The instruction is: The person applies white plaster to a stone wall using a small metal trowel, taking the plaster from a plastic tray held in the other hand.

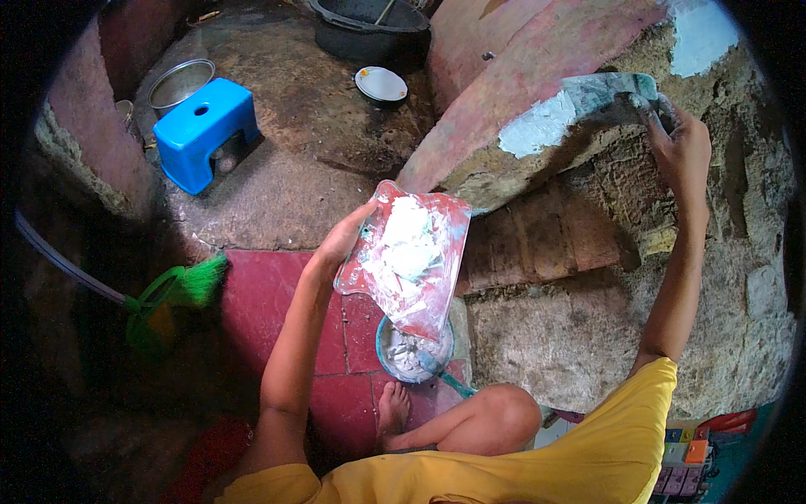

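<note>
My left hand (347, 237) grips the edge of a flat red board (442, 290), which is smeared white and carries a heap of white putty (411, 239). Up on the right, my right hand (684, 143) is closed round one end of a long, grey-green putty spreader (600, 91). The spreader lies along the top of the rough wall, beside a fresh white patch (537, 126). Below the board stands a small blue-rimmed bucket (379, 346) of white putty, with a teal-handled tool (453, 384) leaning in it.
Beyond the board are a blue plastic stool (201, 126), a metal pot (180, 84), a white lid or plate (380, 84) and a large dark basin (369, 38). A green broom (197, 281) lies at the left. Another white patch (703, 38) marks the wall at upper right.
</note>
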### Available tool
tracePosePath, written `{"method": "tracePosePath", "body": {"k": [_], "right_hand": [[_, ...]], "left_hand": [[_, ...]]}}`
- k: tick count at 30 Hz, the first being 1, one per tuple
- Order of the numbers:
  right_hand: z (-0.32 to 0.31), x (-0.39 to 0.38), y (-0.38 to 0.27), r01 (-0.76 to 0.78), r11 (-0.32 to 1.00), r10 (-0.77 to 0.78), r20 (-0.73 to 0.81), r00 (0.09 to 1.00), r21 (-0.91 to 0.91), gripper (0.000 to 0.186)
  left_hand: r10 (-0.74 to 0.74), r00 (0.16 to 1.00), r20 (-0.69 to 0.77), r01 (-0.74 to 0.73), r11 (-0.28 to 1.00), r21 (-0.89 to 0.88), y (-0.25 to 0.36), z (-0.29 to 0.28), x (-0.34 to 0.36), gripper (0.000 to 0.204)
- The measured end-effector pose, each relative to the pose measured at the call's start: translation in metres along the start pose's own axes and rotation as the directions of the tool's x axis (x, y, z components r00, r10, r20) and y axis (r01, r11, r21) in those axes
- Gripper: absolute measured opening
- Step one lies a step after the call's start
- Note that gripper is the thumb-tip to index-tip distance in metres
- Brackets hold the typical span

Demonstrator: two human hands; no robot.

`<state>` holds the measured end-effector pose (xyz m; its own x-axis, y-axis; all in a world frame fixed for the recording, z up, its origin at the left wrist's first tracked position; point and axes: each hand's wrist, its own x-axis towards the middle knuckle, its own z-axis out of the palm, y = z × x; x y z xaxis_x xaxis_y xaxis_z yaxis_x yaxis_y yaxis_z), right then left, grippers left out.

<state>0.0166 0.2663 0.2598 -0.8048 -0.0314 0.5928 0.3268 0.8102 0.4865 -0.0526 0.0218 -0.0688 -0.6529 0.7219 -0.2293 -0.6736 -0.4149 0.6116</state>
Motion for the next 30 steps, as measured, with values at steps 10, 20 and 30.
{"method": "tracePosePath", "body": {"k": [10, 20, 30], "right_hand": [[0.004, 0.003, 0.012, -0.024, 0.999, 0.028, -0.094, 0.995, 0.043, 0.034], [-0.022, -0.004, 0.032, -0.127, 0.923, 0.147, -0.029, 0.989, 0.364, 0.026], [0.039, -0.114, -0.046, -0.683, 0.312, -0.029, 0.725, 0.688, 0.660, 0.029]], "left_hand": [[0.011, 1.000, -0.006, -0.010, 0.999, 0.042, -0.003, -0.006, 0.003, 0.041], [0.008, 1.000, -0.014, -0.007, 0.999, 0.038, 0.004, -0.003, -0.001, 0.042], [-0.015, 0.999, -0.046, 0.014, 0.999, -0.031, 0.020, 0.010, -0.015, 0.039]]}}
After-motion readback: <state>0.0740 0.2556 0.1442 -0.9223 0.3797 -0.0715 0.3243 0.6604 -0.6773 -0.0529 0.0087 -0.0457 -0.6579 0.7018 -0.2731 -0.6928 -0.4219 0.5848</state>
